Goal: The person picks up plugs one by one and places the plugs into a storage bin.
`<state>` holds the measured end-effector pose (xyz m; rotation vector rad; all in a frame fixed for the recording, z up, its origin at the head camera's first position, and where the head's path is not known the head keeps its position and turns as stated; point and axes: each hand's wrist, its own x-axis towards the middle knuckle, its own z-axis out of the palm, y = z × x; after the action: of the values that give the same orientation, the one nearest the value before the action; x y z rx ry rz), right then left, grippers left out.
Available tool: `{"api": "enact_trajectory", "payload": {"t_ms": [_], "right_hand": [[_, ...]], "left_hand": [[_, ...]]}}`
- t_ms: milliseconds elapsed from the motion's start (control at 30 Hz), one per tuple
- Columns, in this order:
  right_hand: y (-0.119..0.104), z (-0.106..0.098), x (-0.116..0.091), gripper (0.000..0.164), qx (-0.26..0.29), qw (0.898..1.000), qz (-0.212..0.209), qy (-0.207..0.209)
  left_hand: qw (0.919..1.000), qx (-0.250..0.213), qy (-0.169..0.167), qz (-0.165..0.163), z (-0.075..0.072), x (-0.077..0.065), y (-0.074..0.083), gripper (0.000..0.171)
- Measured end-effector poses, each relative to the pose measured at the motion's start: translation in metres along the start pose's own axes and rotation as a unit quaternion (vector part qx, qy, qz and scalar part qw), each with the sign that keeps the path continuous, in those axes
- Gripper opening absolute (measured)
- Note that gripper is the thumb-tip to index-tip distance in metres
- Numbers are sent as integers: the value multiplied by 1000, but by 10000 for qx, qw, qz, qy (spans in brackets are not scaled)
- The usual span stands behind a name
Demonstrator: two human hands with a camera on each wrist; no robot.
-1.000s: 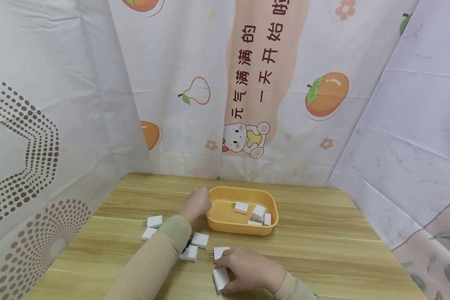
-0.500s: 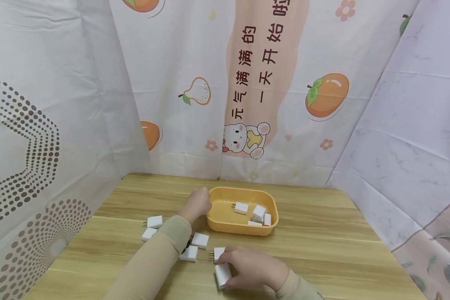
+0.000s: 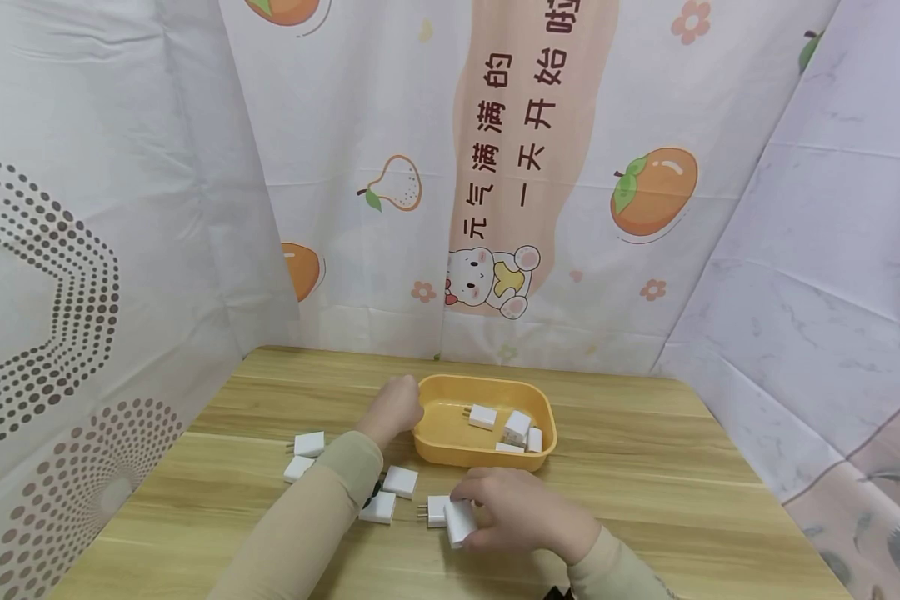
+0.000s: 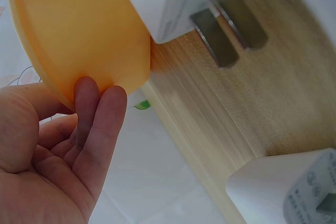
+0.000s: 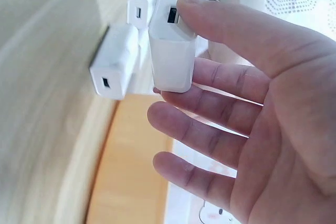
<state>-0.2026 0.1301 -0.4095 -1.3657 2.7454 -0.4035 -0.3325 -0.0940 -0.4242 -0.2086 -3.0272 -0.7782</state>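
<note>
My right hand (image 3: 521, 512) pinches a white USB wall charger (image 3: 460, 523) just above the table, in front of the yellow-orange plastic basket. In the right wrist view, thumb and fingers hold the charger (image 5: 172, 51) with its USB port showing; the other fingers are spread below. Behind it lies another charger (image 3: 436, 510), partly covered, with its prongs pointing left. At the basket (image 3: 487, 458), my left hand (image 3: 396, 407) holds the left rim; the left wrist view shows fingertips on the basket wall (image 4: 79, 30). Several chargers (image 3: 482, 416) lie inside.
Left of the right hand, two chargers (image 3: 401, 481) lie beside the left forearm. Two more chargers (image 3: 309, 443) are farther left on the wooden table (image 3: 630, 467). Printed curtains (image 3: 390, 275) enclose the table's back and sides.
The right hand has lifted the held charger and moved it slightly forward and to the right. The left hand and the basket stay in place.
</note>
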Motion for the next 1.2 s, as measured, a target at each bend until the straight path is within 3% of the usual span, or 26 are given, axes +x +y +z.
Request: {"api": "enact_trajectory", "payload": {"t_ms": [333, 600, 867, 1200], "right_hand": [[15, -18, -10, 37, 200, 9993, 156, 284], [25, -30, -21, 40, 61, 9977, 538, 411], [35, -37, -24, 39, -29, 9970, 572, 529], [51, -53, -23, 40, 361, 9948, 760, 581]], "left_hand": [[10000, -18, -19, -31, -1, -1, 0, 25], [9999, -120, -31, -47, 0, 0, 1, 26], [10000, -63, -18, -45, -2, 0, -1, 30], [9996, -264, -68, 6, -4, 1, -5, 20]]}}
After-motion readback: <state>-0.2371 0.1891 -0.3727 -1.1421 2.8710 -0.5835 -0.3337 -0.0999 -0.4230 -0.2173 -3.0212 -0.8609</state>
